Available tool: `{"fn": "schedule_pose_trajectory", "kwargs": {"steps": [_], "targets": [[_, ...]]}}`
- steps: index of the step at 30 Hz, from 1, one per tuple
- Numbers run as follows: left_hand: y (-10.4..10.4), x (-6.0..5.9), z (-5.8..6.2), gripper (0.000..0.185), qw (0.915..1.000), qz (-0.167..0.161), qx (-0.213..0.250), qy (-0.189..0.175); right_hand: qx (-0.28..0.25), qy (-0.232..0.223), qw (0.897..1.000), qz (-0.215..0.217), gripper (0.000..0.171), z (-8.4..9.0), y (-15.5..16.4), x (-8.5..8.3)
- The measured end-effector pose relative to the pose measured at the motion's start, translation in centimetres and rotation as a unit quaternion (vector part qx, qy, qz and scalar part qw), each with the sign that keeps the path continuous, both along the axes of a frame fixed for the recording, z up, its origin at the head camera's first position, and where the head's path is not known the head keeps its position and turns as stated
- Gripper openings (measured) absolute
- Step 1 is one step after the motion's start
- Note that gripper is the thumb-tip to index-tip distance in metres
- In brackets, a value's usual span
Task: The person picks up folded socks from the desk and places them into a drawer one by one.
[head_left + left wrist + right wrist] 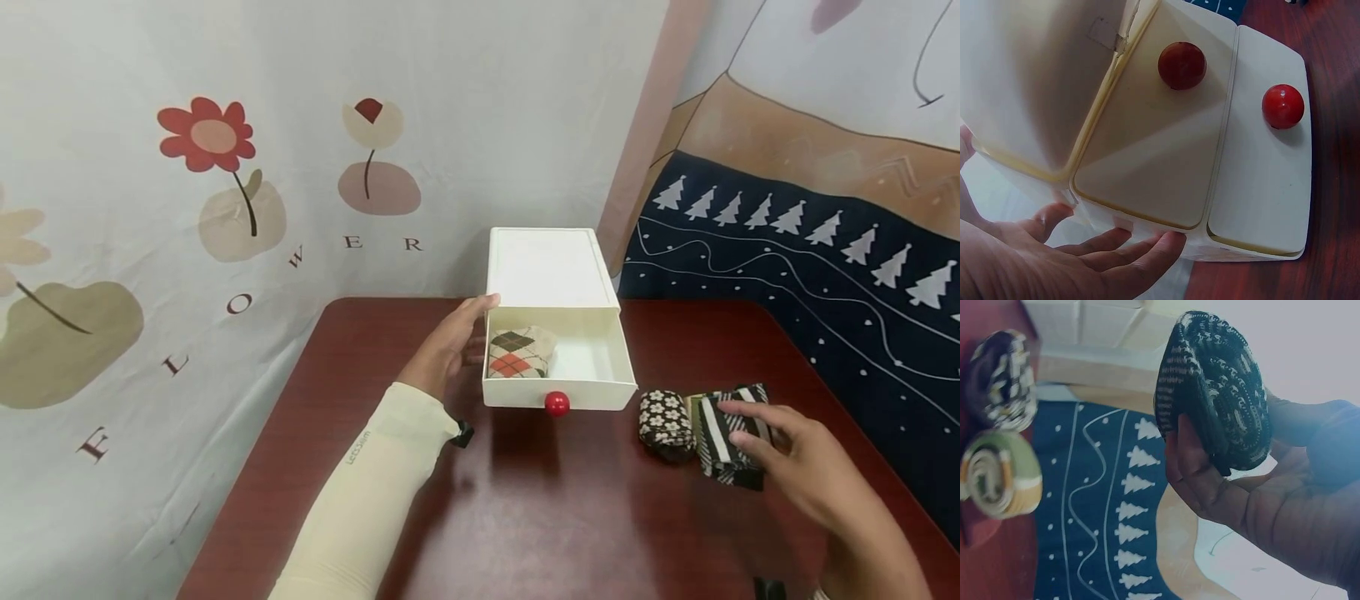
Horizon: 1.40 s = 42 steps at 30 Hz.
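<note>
A white drawer unit [551,267] stands at the table's back with its top drawer [600,396] pulled out. Inside the drawer, on its left, lies a rolled argyle sock [519,354]. My left hand [450,342] touches the unit's left side, fingers extended along the wall in the left wrist view. My right hand [813,467] grips a rolled black-and-white striped sock [1213,394], lifted off the table. Beside it sit a rolled flower-patterned sock [666,421] and a rolled green-and-yellow sock [1019,475], the latter mostly hidden in the head view.
Two lower drawers are closed, each with a red knob [1283,106]. The dark red table [360,358] meets a white flower-print curtain [450,100] at the back. A navy tree-print cloth [787,250] hangs at the right.
</note>
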<state>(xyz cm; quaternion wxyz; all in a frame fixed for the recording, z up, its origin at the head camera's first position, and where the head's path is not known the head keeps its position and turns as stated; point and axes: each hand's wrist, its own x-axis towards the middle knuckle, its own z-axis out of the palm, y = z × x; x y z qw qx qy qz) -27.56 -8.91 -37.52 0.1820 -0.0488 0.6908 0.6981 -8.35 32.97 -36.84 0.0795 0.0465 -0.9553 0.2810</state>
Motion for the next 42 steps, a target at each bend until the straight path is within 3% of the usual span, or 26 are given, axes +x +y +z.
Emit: {"fn": "schedule_pose_trajectory", "kwargs": {"steps": [13,20,32,36,42], "targets": [[0.1,-0.2,0.0,0.067,0.9999,0.013,-0.012,-0.002,-0.017,0.048,0.999,0.011,0.041,3.8,-3.9,-2.1],[0.0,-0.1,0.0,0.063,0.9998,0.013,-0.012,-0.004,-0.057,0.062,0.996,0.02,0.047,5.2,-6.0,-3.7],[-0.1,0.2,0.1,0.064,0.9998,0.012,-0.017,-0.001,-0.181,0.043,0.982,0.034,0.053,7.1,-9.9,-6.1],[-0.1,0.1,0.1,0.067,0.9998,0.012,-0.013,0.0,-0.211,0.016,0.976,0.048,0.057,7.3,-11.2,-6.9],[-0.1,0.1,0.0,0.068,0.9998,0.012,-0.012,0.002,-0.19,0.005,0.981,0.051,0.055,7.4,-12.6,-7.8]]}}
